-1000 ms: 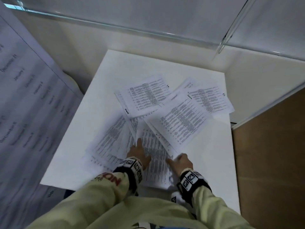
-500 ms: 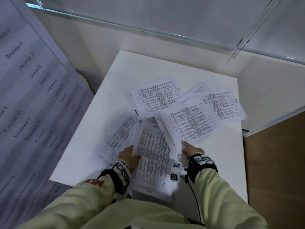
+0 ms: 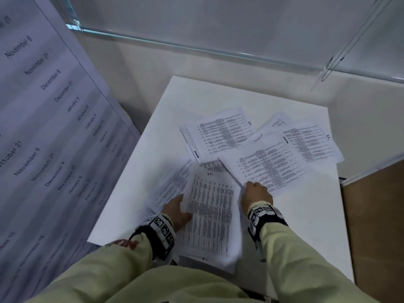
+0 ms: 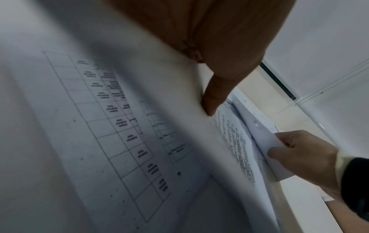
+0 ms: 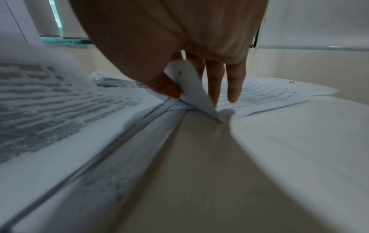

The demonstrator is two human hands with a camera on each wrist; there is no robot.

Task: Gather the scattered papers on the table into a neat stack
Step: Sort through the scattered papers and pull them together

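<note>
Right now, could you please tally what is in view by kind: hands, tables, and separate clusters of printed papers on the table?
Hands: 2, the left hand and the right hand.
Tables: 1, the white table.
Paper clusters: 3, the near pile, the far-left sheets and the right-side sheets; single sheets overlap too much to count.
Total: 6.

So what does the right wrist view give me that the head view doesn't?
Right wrist only: the thumb and fingers pinching a curled sheet corner off the table.
Head only: the far sheets scattered, and the left hand holding the near sheet.
Both: the right hand at the papers' edge on the white table.
</note>
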